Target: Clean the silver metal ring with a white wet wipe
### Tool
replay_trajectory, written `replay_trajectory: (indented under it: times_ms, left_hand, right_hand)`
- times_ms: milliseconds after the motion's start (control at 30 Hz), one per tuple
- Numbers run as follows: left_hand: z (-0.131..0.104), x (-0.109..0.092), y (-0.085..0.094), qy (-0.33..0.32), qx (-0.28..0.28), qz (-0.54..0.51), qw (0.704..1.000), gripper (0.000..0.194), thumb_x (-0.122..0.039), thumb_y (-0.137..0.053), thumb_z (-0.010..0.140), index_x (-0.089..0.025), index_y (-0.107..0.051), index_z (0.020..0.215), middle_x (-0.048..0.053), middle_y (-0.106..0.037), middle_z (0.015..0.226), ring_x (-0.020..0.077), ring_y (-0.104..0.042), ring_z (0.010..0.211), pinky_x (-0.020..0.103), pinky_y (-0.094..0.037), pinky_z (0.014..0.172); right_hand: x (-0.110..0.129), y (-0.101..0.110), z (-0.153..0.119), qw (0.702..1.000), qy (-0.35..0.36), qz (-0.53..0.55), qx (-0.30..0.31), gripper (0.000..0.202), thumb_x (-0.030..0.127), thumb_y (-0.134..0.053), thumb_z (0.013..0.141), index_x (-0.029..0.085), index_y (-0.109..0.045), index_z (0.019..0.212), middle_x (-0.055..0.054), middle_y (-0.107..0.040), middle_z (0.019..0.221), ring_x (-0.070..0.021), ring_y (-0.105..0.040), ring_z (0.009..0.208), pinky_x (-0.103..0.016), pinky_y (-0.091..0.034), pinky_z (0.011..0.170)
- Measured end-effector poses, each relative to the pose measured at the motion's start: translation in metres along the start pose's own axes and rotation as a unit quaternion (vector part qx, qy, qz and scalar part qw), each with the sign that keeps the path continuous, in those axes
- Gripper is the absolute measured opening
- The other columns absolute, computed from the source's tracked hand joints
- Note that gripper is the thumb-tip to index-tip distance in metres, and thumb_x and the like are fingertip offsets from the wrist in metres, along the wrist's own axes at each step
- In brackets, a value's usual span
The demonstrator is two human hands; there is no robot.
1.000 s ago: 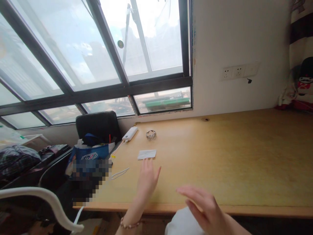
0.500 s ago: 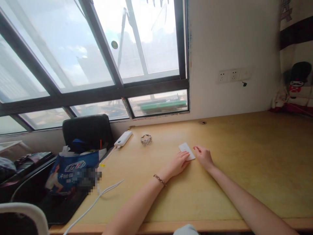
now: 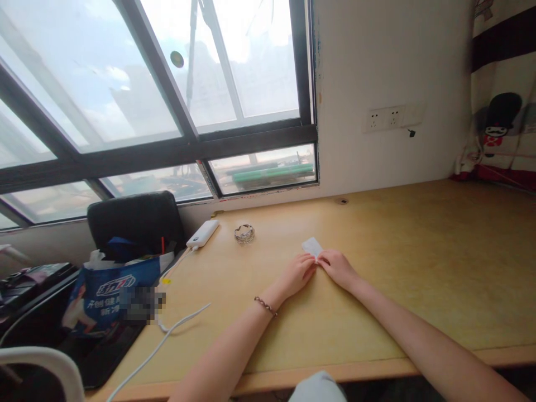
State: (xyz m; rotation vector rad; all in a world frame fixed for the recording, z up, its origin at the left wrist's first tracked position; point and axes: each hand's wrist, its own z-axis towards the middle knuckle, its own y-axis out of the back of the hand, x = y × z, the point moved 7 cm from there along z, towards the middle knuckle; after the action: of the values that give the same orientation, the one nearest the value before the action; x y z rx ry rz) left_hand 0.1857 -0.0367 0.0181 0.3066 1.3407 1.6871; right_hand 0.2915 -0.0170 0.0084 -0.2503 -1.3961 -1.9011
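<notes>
While both hands (image 3: pixel 318 268) pinch it, the card (image 3: pixel 311 245) lies flat — small, white.

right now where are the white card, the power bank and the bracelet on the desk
white card (image 3: pixel 311 245), head view, on its bare far half
power bank (image 3: pixel 203 233), head view, middle of its top face
bracelet (image 3: pixel 244 233), head view, on its near rim

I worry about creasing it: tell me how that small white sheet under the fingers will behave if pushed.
The white sheet lies flat and thin on the desk, so it is probably light and floppy. Pinned by the left hand and right hand, it would likely buckle rather than slide.
</notes>
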Motion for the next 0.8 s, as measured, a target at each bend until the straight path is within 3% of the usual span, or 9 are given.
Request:
replay_trajectory:
  times_ms: [233, 367, 433, 533, 567, 633, 800]
  left_hand:
    - [-0.002, 0.006, 0.009, 0.027, -0.055, -0.009, 0.998, 0.026, -0.022, -0.038, 0.084, -0.017, -0.053, 0.104, 0.008, -0.054, 0.111, 0.0173, -0.046, 0.107, 0.033, -0.035, 0.095]
    - [-0.004, 0.020, 0.012, 0.130, -0.109, -0.105, 0.980, 0.025, -0.031, -0.040, 0.083, -0.015, -0.059, 0.087, 0.009, -0.060, 0.095, 0.0189, -0.055, 0.091, 0.034, -0.043, 0.083]
    - [-0.005, 0.029, 0.005, 0.205, -0.111, -0.239, 0.943, 0.031, -0.039, -0.040, 0.082, -0.014, -0.059, 0.082, 0.009, -0.063, 0.083, 0.0173, -0.060, 0.075, 0.032, -0.048, 0.072]
    - [-0.006, 0.035, -0.010, 0.274, -0.097, -0.452, 0.843, 0.039, -0.048, -0.043, 0.078, -0.012, -0.058, 0.084, 0.009, -0.063, 0.082, 0.0152, -0.061, 0.065, 0.029, -0.050, 0.064]
    - [-0.006, 0.035, -0.012, 0.280, -0.099, -0.495, 0.816, 0.040, -0.049, -0.045, 0.077, -0.012, -0.057, 0.085, 0.010, -0.063, 0.084, 0.0153, -0.062, 0.067, 0.029, -0.050, 0.065]
    - [-0.006, 0.036, -0.011, 0.280, -0.108, -0.532, 0.792, 0.039, -0.048, -0.050, 0.074, -0.012, -0.057, 0.085, 0.009, -0.063, 0.086, 0.0164, -0.061, 0.074, 0.029, -0.050, 0.069]
    - [-0.006, 0.037, -0.010, 0.269, -0.116, -0.505, 0.812, 0.033, -0.041, -0.060, 0.069, -0.013, -0.054, 0.084, 0.006, -0.063, 0.078, 0.0178, -0.061, 0.074, 0.030, -0.050, 0.065]
  right_hand:
    - [-0.016, 0.008, 0.000, 0.990, -0.079, 0.086, -0.077, 0.020, 0.025, -0.049, 0.075, 0.019, -0.068, 0.074, -0.005, -0.067, 0.076, -0.0180, -0.060, 0.069, -0.027, -0.042, 0.066]
    - [-0.035, 0.009, -0.001, 0.941, -0.185, 0.252, -0.131, 0.022, 0.033, -0.056, 0.069, 0.016, -0.068, 0.075, -0.007, -0.068, 0.076, -0.0200, -0.060, 0.071, -0.029, -0.044, 0.065]
    - [-0.036, 0.001, -0.001, 0.896, -0.211, 0.373, -0.117, 0.027, 0.037, -0.059, 0.065, 0.014, -0.068, 0.077, -0.007, -0.067, 0.076, -0.0201, -0.060, 0.071, -0.029, -0.044, 0.065]
    - [-0.024, -0.011, 0.001, 0.850, -0.189, 0.488, -0.051, 0.031, 0.039, -0.063, 0.061, 0.013, -0.068, 0.078, -0.007, -0.067, 0.077, -0.0189, -0.060, 0.071, -0.030, -0.044, 0.068]
    - [-0.018, -0.014, 0.001, 0.848, -0.173, 0.500, -0.029, 0.031, 0.039, -0.063, 0.061, 0.014, -0.068, 0.078, -0.007, -0.067, 0.078, -0.0186, -0.060, 0.072, -0.030, -0.043, 0.070]
    - [-0.010, -0.017, 0.000, 0.855, -0.140, 0.499, 0.001, 0.030, 0.040, -0.061, 0.064, 0.014, -0.068, 0.079, -0.006, -0.067, 0.080, -0.0183, -0.059, 0.075, -0.030, -0.042, 0.074]
    - [-0.003, -0.014, -0.001, 0.882, -0.105, 0.459, 0.019, 0.031, 0.042, -0.057, 0.069, 0.014, -0.067, 0.077, -0.004, -0.067, 0.076, -0.0179, -0.059, 0.073, -0.029, -0.042, 0.073]
